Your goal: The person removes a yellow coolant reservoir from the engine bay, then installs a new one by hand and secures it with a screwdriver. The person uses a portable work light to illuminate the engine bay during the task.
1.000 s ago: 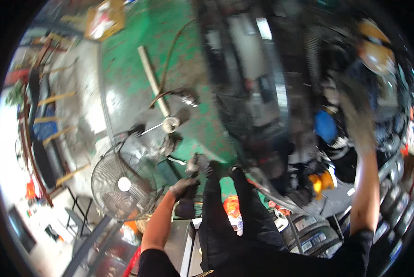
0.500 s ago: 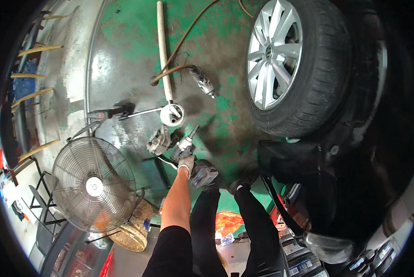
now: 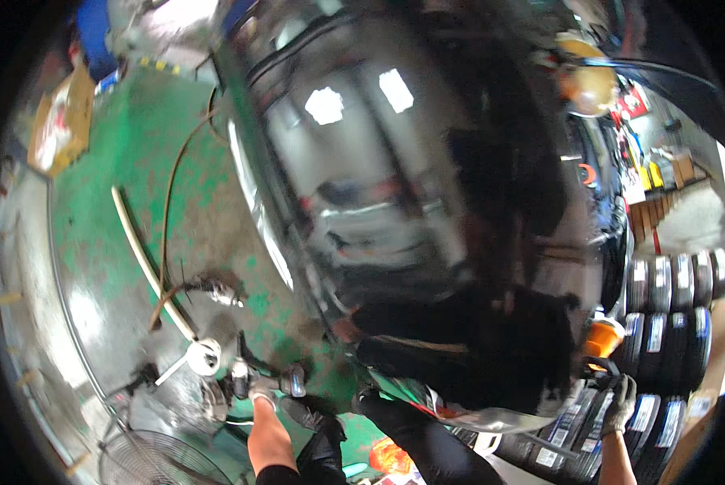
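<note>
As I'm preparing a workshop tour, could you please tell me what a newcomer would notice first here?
Most likely the glossy black car bodywork, filling the middle and reflecting bright patches of light. Next might come the rows of tires on the right, then the gloved left hand holding a power tool at lower left.
</note>
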### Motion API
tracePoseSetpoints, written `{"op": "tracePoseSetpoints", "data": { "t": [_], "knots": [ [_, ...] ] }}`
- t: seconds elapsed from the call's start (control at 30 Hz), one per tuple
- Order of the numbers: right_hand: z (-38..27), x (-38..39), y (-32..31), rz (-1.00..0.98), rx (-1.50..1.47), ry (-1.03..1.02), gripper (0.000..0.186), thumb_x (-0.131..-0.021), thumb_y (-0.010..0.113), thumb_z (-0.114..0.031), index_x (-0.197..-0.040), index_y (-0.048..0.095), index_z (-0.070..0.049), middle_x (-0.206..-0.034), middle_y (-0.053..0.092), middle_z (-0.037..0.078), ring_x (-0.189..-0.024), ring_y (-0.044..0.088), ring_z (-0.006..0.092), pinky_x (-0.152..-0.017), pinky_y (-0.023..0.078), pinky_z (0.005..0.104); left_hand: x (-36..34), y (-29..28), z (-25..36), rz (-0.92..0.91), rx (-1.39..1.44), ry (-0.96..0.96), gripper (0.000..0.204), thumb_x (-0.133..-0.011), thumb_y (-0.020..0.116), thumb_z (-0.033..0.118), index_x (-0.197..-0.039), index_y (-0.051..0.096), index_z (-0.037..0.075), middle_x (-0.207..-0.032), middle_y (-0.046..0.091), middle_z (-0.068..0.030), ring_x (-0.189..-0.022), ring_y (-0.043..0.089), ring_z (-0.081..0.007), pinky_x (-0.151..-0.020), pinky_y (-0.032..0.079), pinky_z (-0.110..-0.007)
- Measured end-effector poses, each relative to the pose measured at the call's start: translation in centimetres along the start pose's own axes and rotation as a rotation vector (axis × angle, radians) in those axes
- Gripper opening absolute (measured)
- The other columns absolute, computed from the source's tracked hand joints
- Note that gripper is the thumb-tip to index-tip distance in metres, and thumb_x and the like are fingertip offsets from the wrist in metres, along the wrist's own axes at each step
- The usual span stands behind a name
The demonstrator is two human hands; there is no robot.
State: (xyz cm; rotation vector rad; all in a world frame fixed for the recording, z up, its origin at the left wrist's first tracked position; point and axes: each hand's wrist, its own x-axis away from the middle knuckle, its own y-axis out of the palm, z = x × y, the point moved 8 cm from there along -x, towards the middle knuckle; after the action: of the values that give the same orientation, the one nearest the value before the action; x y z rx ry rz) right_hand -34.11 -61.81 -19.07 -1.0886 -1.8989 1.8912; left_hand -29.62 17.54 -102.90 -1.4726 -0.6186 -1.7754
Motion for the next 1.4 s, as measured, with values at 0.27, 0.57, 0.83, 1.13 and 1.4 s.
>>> {"op": "tracePoseSetpoints", "data": {
  "t": [0.27,0.57,0.83,1.13,1.4],
  "knots": [
    [-18.6,2.4,0.4,-0.170,-0.500,0.140,0.030,-0.104,0.064,-0.015,-0.130,0.063,0.001,-0.121,0.070,0.015,-0.112,0.063,0.0232,-0.104,0.048,0.0383,42.2,5.2,21.1,0.266,-0.191,0.894,0.050,-0.102,0.070,0.035,-0.135,0.064,-0.003,-0.135,0.067,-0.0210,-0.115,0.067,-0.0314,-0.095,0.055,-0.039],
    [-33.0,-1.2,3.5,-0.741,-0.818,-0.066,0.072,-0.085,0.085,-0.014,-0.148,0.053,-0.001,-0.126,0.069,0.020,-0.114,0.068,0.0301,-0.101,0.055,0.0432,84.8,29.8,29.7,-0.214,-0.579,2.108,0.035,-0.099,0.069,0.013,-0.129,0.065,-0.004,-0.131,0.068,-0.0200,-0.121,0.067,-0.0341,-0.104,0.054,-0.044],
    [-39.3,-1.2,6.3,-0.907,-0.624,-0.177,0.072,-0.079,0.093,-0.034,-0.137,0.062,-0.006,-0.112,0.069,0.022,-0.103,0.073,0.0367,-0.088,0.060,0.0457,89.5,40.3,27.5,-0.326,-0.984,2.138,0.042,-0.093,0.074,0.012,-0.131,0.064,-0.002,-0.130,0.067,-0.0242,-0.116,0.069,-0.0387,-0.098,0.056,-0.042],
    [-45.4,-6.7,6.9,-1.445,-1.413,0.209,0.049,-0.109,0.059,-0.037,-0.133,0.062,0.006,-0.113,0.075,0.018,-0.100,0.077,0.0238,-0.086,0.065,0.0336,93.4,37.0,14.0,-0.757,-1.047,1.421,0.124,-0.051,0.108,0.041,-0.148,0.048,-0.007,-0.142,0.060,-0.0247,-0.128,0.065,-0.0379,-0.108,0.054,-0.048],
    [-51.1,-8.9,11.6,-1.093,-0.776,-0.689,0.047,-0.093,0.076,-0.020,-0.134,0.065,0.001,-0.125,0.072,0.015,-0.107,0.074,0.0274,-0.091,0.061,0.0384,90.2,38.1,20.9,-0.500,-0.648,1.629,0.110,-0.064,0.101,0.028,-0.153,0.046,-0.006,-0.136,0.064,-0.0251,-0.119,0.070,-0.0362,-0.102,0.059,-0.043]
  ]
}}
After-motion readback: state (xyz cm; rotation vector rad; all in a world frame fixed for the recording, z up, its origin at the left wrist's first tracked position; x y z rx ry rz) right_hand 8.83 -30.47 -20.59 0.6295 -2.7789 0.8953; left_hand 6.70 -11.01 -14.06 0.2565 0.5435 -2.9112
